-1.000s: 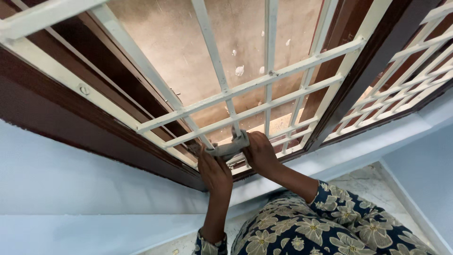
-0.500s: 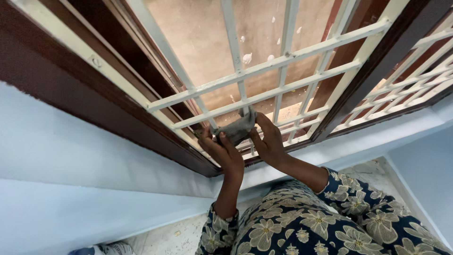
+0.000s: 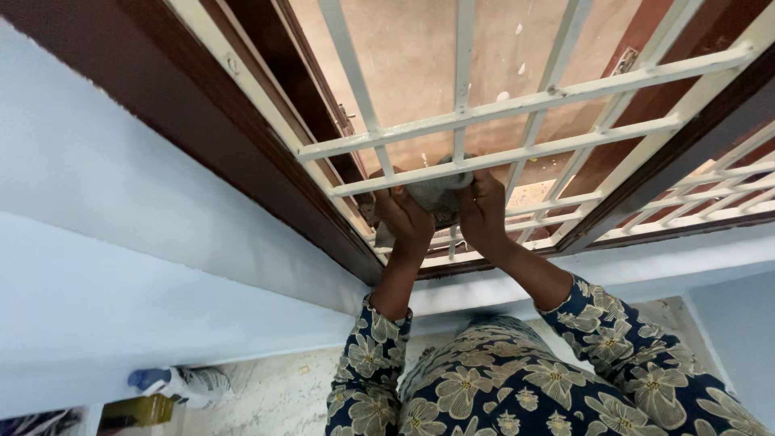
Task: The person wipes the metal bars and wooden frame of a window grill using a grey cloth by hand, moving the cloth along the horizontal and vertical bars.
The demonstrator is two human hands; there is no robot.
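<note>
1. Grip: the left hand (image 3: 406, 220) and the right hand (image 3: 483, 211) are raised side by side, both closed around one crumpled grey cloth (image 3: 434, 194), fingers curled onto it from either flank
2. Cloth: it sits between the two hands and is pressed up against the cream-painted window grille (image 3: 484, 109), just under the lower of two horizontal bars and around a vertical bar that runs down past it; part of it is hidden behind that bar
3. Above the grip: the grille's upright bars fan upward, and behind them lies a pale tan surface (image 3: 412, 56) flecked with small white spots
4. Either side of the grip: a dark brown wooden window frame (image 3: 266, 161) borders the grille on the left, and a matching brown post stands to the right, beyond which a second grilled panel (image 3: 710, 194) continues
5. Below the grip: both forearms descend into sleeves of a dark blue garment with a pale flower print (image 3: 517, 379)
6. Further out: a light blue wall (image 3: 121, 266) spreads left of the frame; at the lower left, well apart from the hands, a blue-and-white bundle (image 3: 182, 383) lies on a speckled floor (image 3: 274, 396)
</note>
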